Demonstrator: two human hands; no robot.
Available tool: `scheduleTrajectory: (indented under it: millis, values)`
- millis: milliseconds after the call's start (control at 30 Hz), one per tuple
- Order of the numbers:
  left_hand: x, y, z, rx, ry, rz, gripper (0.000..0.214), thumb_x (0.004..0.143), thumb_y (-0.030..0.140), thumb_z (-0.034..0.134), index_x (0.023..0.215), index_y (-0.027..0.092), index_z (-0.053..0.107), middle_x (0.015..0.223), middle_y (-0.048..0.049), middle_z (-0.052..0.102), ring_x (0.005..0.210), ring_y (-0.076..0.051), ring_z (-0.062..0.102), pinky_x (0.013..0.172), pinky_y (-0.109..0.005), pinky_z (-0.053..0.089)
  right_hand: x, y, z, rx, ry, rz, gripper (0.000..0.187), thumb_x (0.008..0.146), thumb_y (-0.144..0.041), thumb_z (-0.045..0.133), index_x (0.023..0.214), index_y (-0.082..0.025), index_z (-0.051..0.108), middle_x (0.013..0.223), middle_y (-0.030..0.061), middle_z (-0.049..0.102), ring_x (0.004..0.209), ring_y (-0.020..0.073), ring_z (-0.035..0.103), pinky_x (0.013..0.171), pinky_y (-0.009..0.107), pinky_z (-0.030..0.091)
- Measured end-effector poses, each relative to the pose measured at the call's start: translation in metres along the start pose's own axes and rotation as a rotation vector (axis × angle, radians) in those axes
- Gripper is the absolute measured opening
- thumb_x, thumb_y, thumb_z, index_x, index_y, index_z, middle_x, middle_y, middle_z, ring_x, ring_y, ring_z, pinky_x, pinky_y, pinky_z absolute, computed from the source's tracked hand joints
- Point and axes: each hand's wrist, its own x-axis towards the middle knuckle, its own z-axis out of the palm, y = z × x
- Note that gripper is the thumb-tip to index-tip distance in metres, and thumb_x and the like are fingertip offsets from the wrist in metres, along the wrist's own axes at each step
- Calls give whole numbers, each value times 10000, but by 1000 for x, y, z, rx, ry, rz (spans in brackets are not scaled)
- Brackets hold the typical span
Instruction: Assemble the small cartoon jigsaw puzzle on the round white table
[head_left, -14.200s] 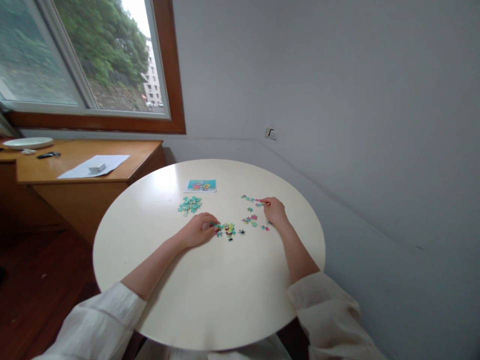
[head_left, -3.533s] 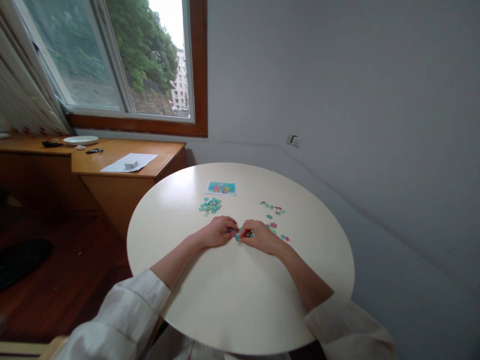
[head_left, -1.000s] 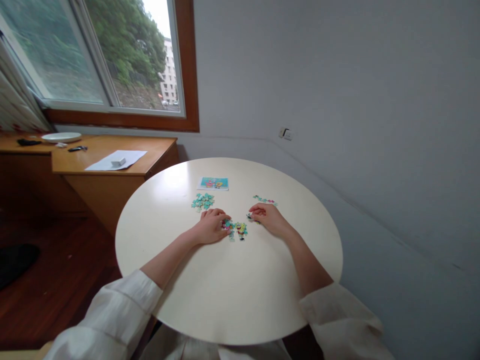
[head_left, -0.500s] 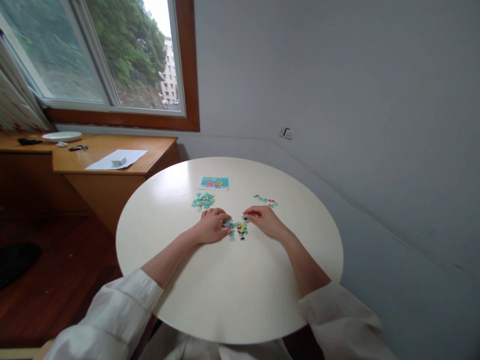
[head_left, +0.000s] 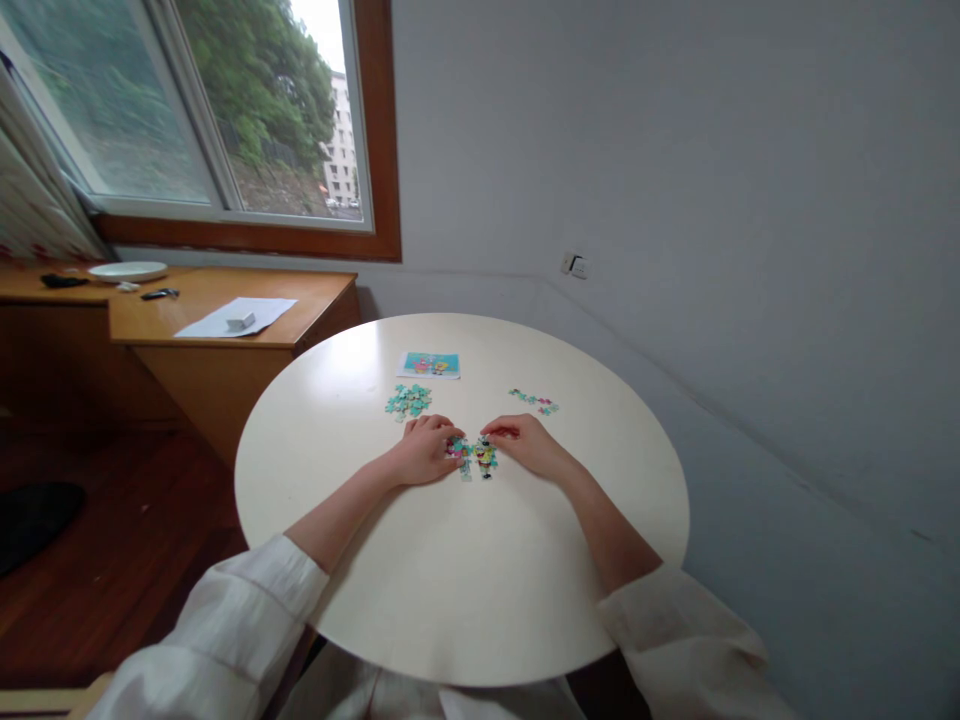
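Note:
A small joined section of jigsaw puzzle lies on the round table, with a yellow cartoon figure on its right part and pink and teal on its left. My left hand rests at the section's left side, its thumb and forefinger gripping the edge and covering some of the pink part. In the pinch of my right hand is a puzzle piece with black and white on it, against the top of the yellow figure. My fingertips partly hide this piece.
Beyond my left hand sits a pile of teal puzzle pieces, with a picture card behind it. Several loose pieces lie at the back right of the white table. A wooden desk stands at the left, below the window.
My right hand has brought the black-and-white piece slightly left and down, onto the top of the yellow figure. My left hand stays at the joined section.

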Motion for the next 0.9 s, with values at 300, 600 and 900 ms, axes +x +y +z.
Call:
scheduleTrajectory:
  millis: [300, 600, 900]
  values:
    - [0, -1, 0, -7, 2, -2, 442, 748, 480, 513, 1129, 258, 547, 1172, -80, 506, 1105, -273, 425, 983, -457, 274, -5, -9, 5, 45, -146, 24, 191, 696, -283, 597, 756, -125, 684, 681, 45, 656, 623, 124, 554, 590, 239, 422]
    - [0, 0, 0, -1, -2, -13, 444, 740, 482, 519, 1126, 266, 551, 1178, -80, 503, 1123, -288, 415, 978, -466, 282, -5, -11, 10, 67, -214, 20, 163, 682, -281, 621, 729, -143, 693, 659, 29, 657, 623, 124, 556, 590, 233, 416]
    - [1, -2, 2, 1, 2, -2, 446, 740, 476, 525, 1126, 254, 554, 1179, -88, 504, 1116, -283, 418, 977, -466, 280, -6, -12, 12, 41, -255, 12, 175, 685, -285, 622, 741, -138, 700, 650, 31, 655, 601, 116, 534, 565, 225, 402]
